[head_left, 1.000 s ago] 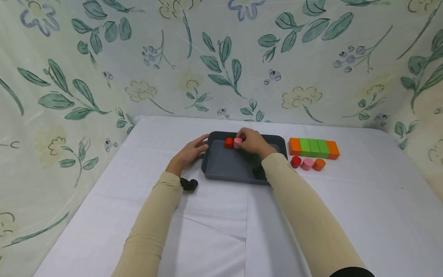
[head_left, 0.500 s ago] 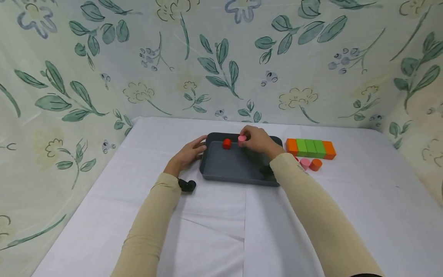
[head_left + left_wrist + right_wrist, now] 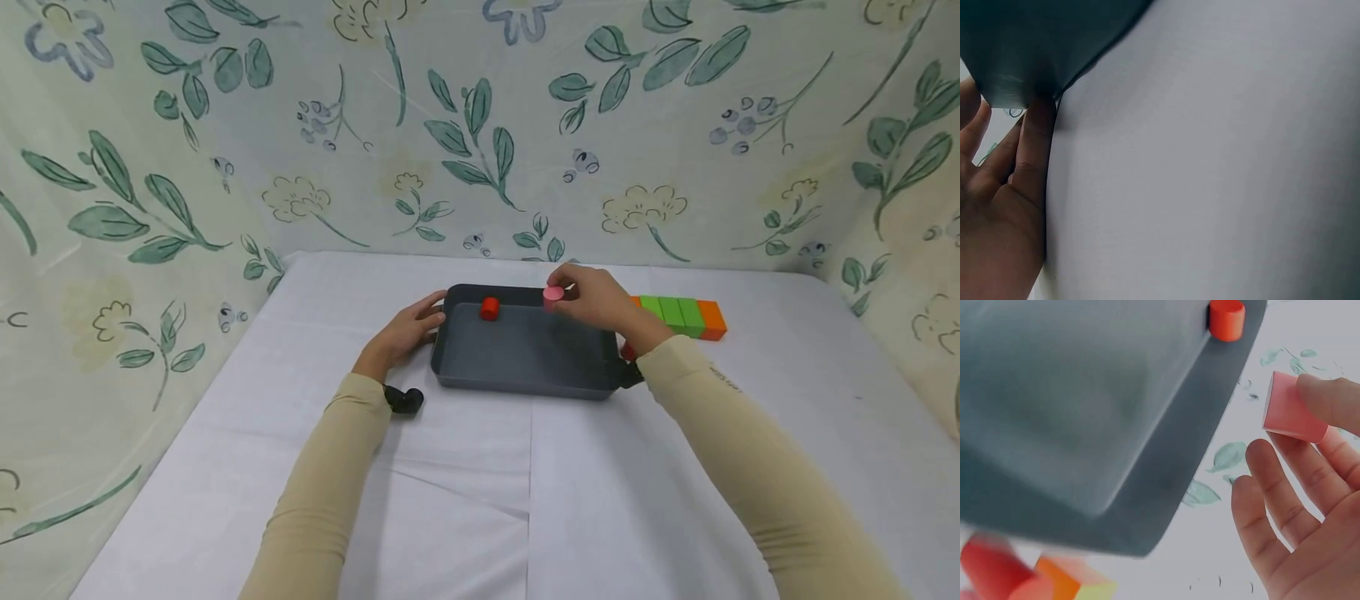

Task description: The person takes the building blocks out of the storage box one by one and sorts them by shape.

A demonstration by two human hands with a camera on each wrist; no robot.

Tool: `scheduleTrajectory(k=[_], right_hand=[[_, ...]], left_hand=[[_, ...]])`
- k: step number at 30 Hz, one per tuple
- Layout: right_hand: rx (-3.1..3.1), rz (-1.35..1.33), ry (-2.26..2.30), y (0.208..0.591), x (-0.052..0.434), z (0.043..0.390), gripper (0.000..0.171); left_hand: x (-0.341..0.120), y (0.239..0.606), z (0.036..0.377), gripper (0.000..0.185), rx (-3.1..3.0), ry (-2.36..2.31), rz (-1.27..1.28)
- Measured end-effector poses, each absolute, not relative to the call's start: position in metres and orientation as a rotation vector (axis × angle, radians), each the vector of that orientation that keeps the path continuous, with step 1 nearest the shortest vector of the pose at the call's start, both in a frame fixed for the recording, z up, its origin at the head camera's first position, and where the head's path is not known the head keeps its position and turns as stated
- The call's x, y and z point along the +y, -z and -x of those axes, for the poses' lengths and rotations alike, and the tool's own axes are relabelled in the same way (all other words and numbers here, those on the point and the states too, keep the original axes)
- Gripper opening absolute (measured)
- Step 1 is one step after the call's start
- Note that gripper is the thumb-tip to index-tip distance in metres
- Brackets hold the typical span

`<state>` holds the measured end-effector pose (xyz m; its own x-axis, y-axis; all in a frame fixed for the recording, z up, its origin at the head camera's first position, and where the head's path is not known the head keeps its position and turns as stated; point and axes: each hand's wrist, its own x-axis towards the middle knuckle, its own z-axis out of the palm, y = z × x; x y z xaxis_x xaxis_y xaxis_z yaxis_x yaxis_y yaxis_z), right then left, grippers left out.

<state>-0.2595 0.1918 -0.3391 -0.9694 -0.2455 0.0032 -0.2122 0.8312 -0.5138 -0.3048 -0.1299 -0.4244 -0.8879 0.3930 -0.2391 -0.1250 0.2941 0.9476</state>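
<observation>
Between the thumb and fingers of my right hand (image 3: 596, 300) is a pink cylinder block (image 3: 553, 297), pinched above the far right part of a dark grey tray (image 3: 517, 354). The right wrist view shows this pink block (image 3: 1288, 406) tilted, with thumb and fingertips on its sides and the other fingers spread. A red cylinder block (image 3: 490, 309) sits inside the tray near its far left corner. My left hand (image 3: 401, 335) touches the tray's left side, its fingers extended; the left wrist view has these fingers (image 3: 1035, 150) against the tray wall.
Right of the tray stands a row of green (image 3: 671, 315) and orange (image 3: 711, 319) blocks, partly behind my right hand. Another red block (image 3: 627, 352) shows beside my right wrist. White cloth (image 3: 465, 483) covers the table, and a floral curtain (image 3: 525, 125) hangs behind it.
My right hand has lifted the pink cylinder block from beside the red one and carried it right. My left hand stays at the tray's left side.
</observation>
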Motion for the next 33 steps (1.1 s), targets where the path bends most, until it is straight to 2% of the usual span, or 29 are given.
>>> scheduleTrajectory(k=[15, 27, 33], right_hand=[[3.019, 0.234, 0.797, 0.323, 0.27, 0.21, 0.036], [3.104, 0.097, 0.708, 0.342, 0.35, 0.17, 0.053], [3.076, 0.003, 0.714, 0.361, 0.375, 0.161, 0.058]], left_hand=[[-0.13, 0.423, 0.303, 0.055, 2.153, -1.626, -0.23], [-0.128, 0.425, 0.305, 0.056, 2.165, -1.627, -0.214], [-0.129, 0.426, 0.304, 0.056, 2.174, -1.617, -0.215]])
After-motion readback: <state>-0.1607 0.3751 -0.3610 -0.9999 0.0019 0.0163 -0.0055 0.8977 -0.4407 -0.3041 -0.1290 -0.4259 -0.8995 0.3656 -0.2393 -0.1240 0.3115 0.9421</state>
